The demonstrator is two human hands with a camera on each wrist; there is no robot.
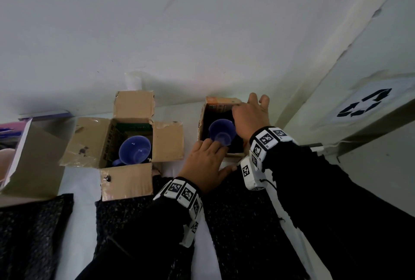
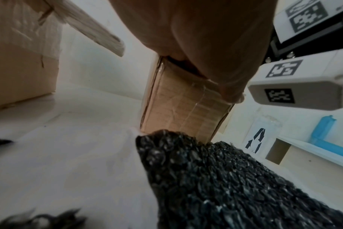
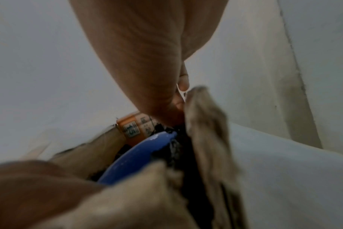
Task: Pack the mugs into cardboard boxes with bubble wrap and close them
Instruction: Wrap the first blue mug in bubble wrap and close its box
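A small cardboard box (image 1: 203,120) stands by the wall, lined with black bubble wrap, with a blue mug (image 1: 221,132) upright inside. My left hand (image 1: 206,163) grips its near wall, fingers curled over the rim beside the mug and thumb down the front (image 2: 231,93). My right hand (image 1: 251,115) holds the box's upright right flap (image 3: 206,124) between thumb and fingers; the mug's rim (image 3: 139,156) shows below the thumb. A second, larger box (image 1: 89,140) to the left lies with all flaps spread and holds another blue mug (image 1: 134,149) without visible wrap.
Black bubble wrap sheets (image 1: 247,223) lie on the white table in front of both boxes, and another sheet (image 1: 36,234) at the left. A third box (image 1: 33,163) stands at the far left edge. A wall runs close behind, and a ledge with a recycling sign (image 1: 366,104) is at the right.
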